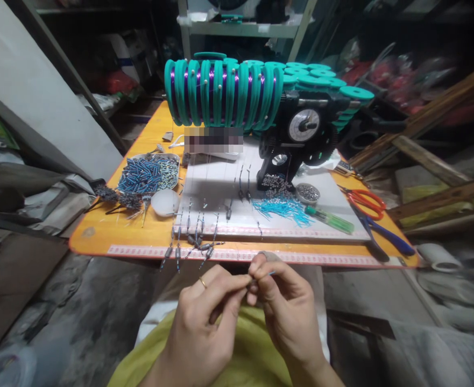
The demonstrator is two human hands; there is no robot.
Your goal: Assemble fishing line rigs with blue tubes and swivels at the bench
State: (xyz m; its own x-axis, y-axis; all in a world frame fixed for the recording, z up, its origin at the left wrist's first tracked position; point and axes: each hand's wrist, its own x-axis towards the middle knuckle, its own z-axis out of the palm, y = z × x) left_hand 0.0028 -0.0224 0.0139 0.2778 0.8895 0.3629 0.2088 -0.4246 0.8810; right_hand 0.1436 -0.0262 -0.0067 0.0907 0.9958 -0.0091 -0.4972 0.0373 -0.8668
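Note:
Just in front of the table edge, my left hand (206, 312) and my right hand (289, 306) meet fingertip to fingertip. Both are closed in a pinch. A thin light-blue tube (272, 273) sticks out between the fingers of my right hand. Something small and dark shows where the fingertips meet, mostly hidden by them. Beyond my hands, several dark weights on thin stems (198, 236) lie along the board's front edge. A pile of light-blue tubes (283, 208) lies further back on the white board (216, 185).
Teal spools with purple line (224, 94) hang above the table (95, 231), beside a black machine (301, 126). At left stand a tray of blue pieces (140, 174) and a white lid (165, 203). Red-handled scissors (368, 204), blue-handled pliers (390, 236) and a green tube (329, 219) lie right.

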